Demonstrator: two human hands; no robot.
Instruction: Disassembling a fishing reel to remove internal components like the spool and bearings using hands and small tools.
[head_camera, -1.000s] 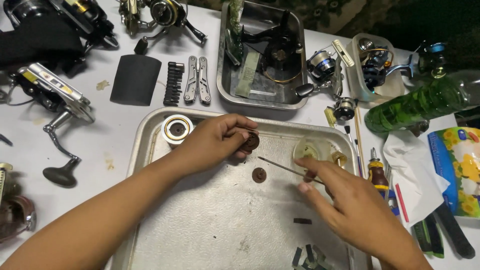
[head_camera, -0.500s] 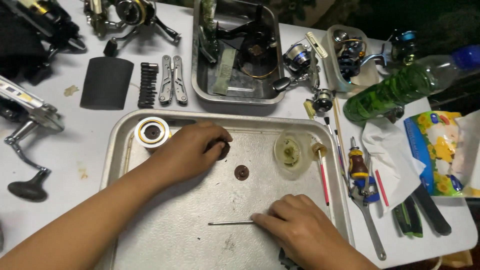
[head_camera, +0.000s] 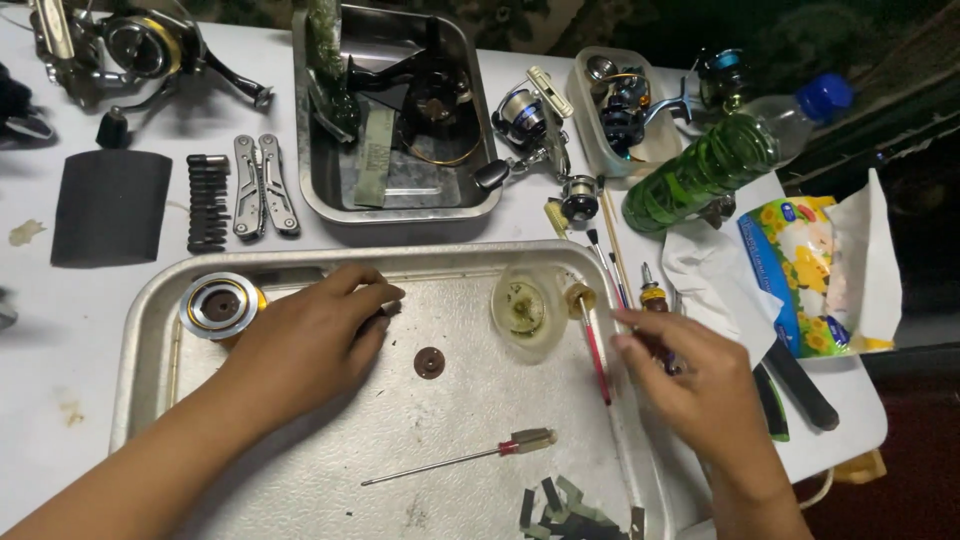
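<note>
Over the tray — left hand curled around a small part.

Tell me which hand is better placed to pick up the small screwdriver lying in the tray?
Probably the right hand: it hovers free at the tray's right rim, while the left hand pinches a small part. The screwdriver's handle points right.

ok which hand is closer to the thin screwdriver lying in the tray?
Right, narrowly. The right hand hovers over the tray rim, up and right of the screwdriver handle. The left hand rests further up-left, above its tip.
</note>
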